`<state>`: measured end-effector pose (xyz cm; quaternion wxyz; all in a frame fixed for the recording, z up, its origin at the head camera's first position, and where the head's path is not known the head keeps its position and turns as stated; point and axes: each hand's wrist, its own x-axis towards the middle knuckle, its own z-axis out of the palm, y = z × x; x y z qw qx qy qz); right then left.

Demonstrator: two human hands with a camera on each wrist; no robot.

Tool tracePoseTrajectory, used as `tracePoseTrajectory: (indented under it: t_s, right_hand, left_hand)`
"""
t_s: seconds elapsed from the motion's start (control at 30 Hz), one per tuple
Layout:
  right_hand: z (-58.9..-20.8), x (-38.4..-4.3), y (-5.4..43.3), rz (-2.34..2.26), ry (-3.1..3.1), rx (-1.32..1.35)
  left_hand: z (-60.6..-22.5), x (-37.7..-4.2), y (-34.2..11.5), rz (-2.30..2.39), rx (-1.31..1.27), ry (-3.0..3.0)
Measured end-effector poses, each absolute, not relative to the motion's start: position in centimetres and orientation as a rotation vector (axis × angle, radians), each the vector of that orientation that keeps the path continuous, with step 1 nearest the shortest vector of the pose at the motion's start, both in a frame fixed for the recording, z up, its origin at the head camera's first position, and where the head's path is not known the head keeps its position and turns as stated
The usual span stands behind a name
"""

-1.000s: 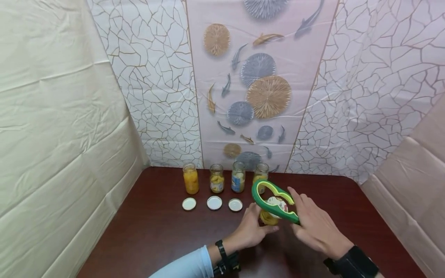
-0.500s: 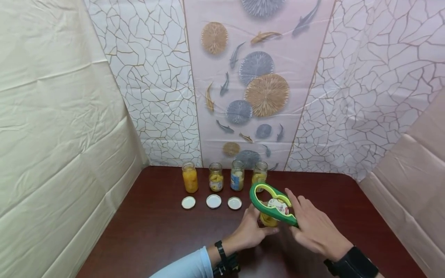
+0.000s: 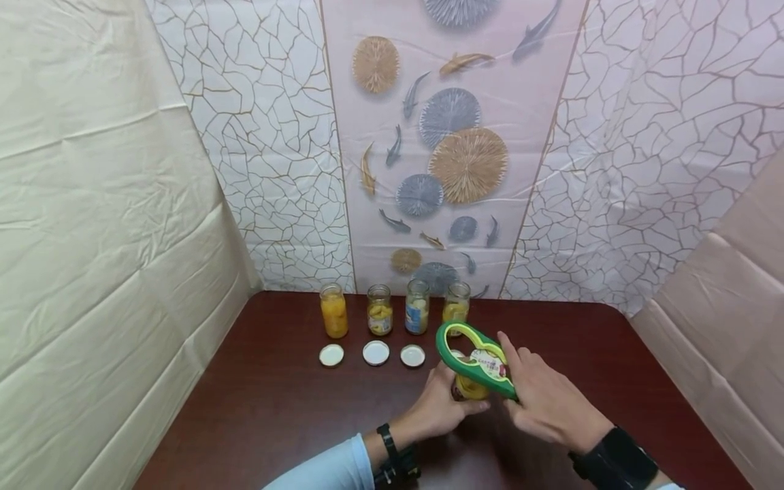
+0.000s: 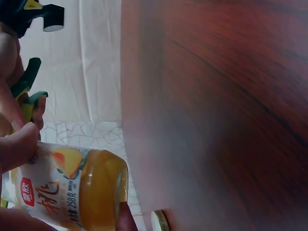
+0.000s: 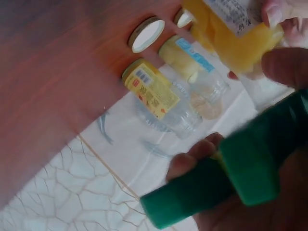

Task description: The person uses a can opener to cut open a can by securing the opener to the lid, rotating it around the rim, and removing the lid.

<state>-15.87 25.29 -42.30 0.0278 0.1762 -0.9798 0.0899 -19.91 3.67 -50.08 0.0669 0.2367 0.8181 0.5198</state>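
In the head view my left hand (image 3: 442, 407) grips a glass jar of yellow fruit (image 3: 470, 389) around its side, above the table. The left wrist view shows its white label (image 4: 50, 187) with a peach picture. A green jar opener (image 3: 484, 378) with a yellow-green inner edge lies over the jar's top, and the jar's white printed lid (image 3: 486, 363) shows inside its loop. My right hand (image 3: 545, 398) holds the opener by its handle end. Close up in the right wrist view are the opener's two green handles (image 5: 250, 168), with fingers curled around them.
Several uncovered jars stand along the table's back: an orange one (image 3: 334, 314), two middle ones (image 3: 380, 316) (image 3: 417, 314), and one behind the opener (image 3: 456, 309). Upturned white lids (image 3: 331, 355) (image 3: 376, 352) (image 3: 413, 356) lie before them. Patterned cloth (image 3: 294, 150) hangs behind.
The opener and my right hand have shifted slightly left and down over the jar. The left hand keeps its hold on the jar, and the head view has moved a little.
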Motion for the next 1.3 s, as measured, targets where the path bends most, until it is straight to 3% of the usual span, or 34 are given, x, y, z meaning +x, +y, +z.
tracePoseTrajectory:
  t_s: [0.7,1.3]
  right_hand:
    - [-42.7,-16.2,24.5,0.303,-3.075,0.564]
    - [-44.7,-16.3,25.6,0.268,-2.952,0.62]
  left_hand:
    - [-50.8,-20.5,3.0,1.602,1.011,2.489]
    - [-51.6,-22.2,1.6,1.533,1.069,2.101]
